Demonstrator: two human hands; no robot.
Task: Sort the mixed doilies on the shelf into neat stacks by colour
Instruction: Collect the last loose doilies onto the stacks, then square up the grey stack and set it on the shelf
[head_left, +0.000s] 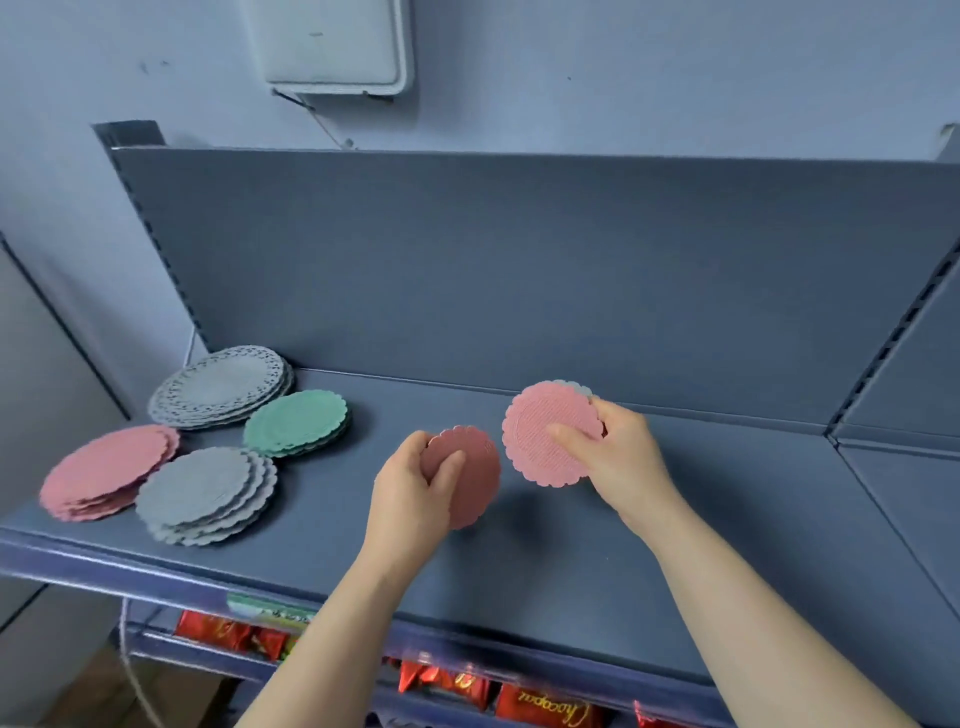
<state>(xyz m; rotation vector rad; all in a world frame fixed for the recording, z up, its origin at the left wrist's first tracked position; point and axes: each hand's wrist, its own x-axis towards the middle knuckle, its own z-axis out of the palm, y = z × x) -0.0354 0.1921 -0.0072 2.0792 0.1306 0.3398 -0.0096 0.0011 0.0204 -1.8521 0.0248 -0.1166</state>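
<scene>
Head view: right of the green stack (295, 422), the left hand (415, 486) pinches a dark pink doily (470, 486) by its rim. Farther right, the right hand (621, 452) pinches a pale pink doily (540, 441), possibly with a grey doily (581, 387) behind. I judge them light, thin and flexible: grip the edges.

A single wide-angle view from the person's head looks forward and down onto the blue shelf (571, 561), close up. Both forearms enter from the bottom edge. The left hand (415, 483) and right hand (618, 457) sit mid-frame, with the doily stacks (208, 488) left of the left hand and the back panel (519, 260) beyond the fingers.
</scene>
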